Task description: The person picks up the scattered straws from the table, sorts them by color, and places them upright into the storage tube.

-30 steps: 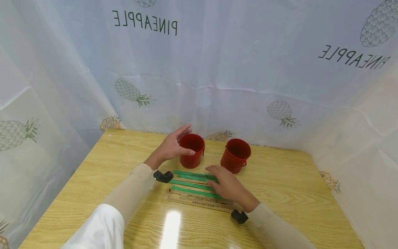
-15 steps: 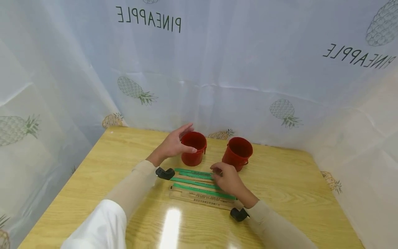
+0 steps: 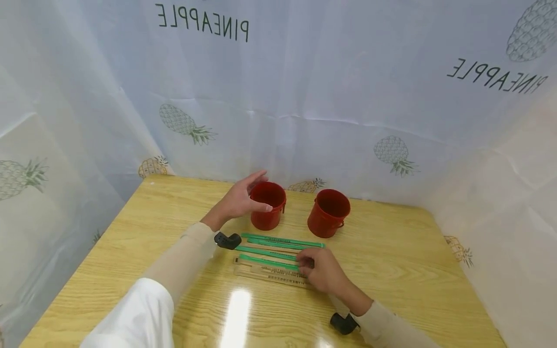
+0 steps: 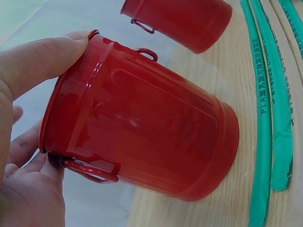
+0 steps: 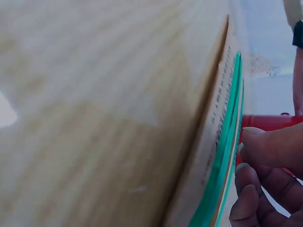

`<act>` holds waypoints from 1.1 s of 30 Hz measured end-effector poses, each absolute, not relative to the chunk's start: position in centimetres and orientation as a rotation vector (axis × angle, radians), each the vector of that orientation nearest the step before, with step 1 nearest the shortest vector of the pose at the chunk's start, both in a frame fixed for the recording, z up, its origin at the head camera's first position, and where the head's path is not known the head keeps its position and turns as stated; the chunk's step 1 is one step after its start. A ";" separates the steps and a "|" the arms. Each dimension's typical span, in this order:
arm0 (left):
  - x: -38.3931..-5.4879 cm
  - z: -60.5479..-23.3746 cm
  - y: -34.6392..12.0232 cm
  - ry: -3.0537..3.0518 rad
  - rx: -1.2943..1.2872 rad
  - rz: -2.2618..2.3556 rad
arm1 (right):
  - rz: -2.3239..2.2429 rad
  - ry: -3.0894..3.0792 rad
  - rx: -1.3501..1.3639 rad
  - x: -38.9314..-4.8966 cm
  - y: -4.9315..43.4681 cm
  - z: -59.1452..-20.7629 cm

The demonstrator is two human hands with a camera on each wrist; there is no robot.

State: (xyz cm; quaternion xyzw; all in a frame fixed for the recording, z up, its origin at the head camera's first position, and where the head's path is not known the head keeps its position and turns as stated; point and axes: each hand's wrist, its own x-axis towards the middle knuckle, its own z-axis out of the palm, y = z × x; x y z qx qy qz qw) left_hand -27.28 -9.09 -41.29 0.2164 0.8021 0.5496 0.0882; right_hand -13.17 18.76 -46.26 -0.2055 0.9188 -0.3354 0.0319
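Note:
My left hand (image 3: 238, 199) holds a small red bucket (image 4: 142, 113) by its rim, the thumb on one side and the fingers near a side handle. That bucket stands upright on the table in the head view. To the right is a second red bucket (image 3: 329, 213), touched by neither hand. In front of both lie long, thin wrapped straws, several green (image 3: 266, 252) and several tan (image 3: 270, 274), printed with dark lettering. My right hand (image 3: 324, 271) is over the right ends of these straws. Its fingers are loosely bent, and the right wrist view shows nothing pinched between them.
Everything lies on a light wood-grain table (image 3: 391, 270). A white curtain (image 3: 278, 82) with pineapple prints hangs behind it and at both sides. A bright light reflection falls on the tabletop nearer the camera.
The right hand has drawn back toward the camera, from the rear green straws to the front ones, uncovering the rear straws' right ends. The left hand and both buckets have stayed put.

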 end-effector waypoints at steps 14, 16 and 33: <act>-27.2 -41.1 -9.2 2.395 0.642 1.645 | -1.029 2.806 -0.625 -12.0 18.8 -47.1; -27.2 -41.1 -9.2 2.391 0.646 1.646 | -1.038 2.810 -0.614 -11.9 18.8 -47.2; -27.3 -41.5 -9.0 2.384 0.650 1.645 | -0.870 2.807 -0.744 -12.1 18.9 -47.5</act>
